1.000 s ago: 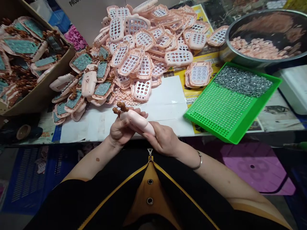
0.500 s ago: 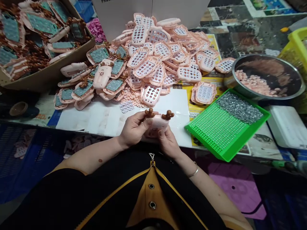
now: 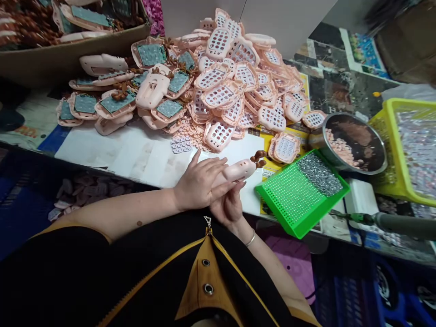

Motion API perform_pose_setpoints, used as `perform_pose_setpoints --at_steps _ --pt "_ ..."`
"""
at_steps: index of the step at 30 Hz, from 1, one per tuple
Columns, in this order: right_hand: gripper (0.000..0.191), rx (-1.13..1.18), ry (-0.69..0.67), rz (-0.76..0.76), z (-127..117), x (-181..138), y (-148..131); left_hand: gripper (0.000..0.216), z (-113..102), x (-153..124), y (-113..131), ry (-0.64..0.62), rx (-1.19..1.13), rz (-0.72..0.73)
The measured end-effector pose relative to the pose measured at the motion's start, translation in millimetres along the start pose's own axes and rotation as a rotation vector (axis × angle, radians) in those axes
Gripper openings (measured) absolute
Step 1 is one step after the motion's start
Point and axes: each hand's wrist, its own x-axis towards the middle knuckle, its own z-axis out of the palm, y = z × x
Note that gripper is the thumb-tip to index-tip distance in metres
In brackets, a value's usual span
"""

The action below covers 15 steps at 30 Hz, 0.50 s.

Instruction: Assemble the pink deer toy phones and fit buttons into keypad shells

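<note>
Left of the green tray (image 3: 269, 200), the left hand (image 3: 195, 184) lies back-up, fingers flat along the toy (image 3: 240, 170), clasping it; the right hand (image 3: 229, 208), palm-up beneath, has curled fingers, though I can't tell if it grips. So flat a clasp could let the toy slip; swung trayward, its antlers (image 3: 259, 159) might snag.

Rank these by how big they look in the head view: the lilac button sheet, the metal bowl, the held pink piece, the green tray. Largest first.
1. Green tray
2. Metal bowl
3. Held pink piece, partly covered by fingers
4. Lilac button sheet
</note>
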Motion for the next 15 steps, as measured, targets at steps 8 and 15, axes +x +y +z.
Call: perform_pose_setpoints --at_steps 8,15 --pt "0.065 -0.091 -0.041 0.027 -2.9 4.3 4.8 0.057 -15.1 13.3 4.6 -0.047 -0.242 -0.128" --pt "0.053 -0.578 -0.267 0.144 -9.6 -13.5 -24.1 0.047 -21.1 25.4 4.6 0.036 -1.178 -0.639"
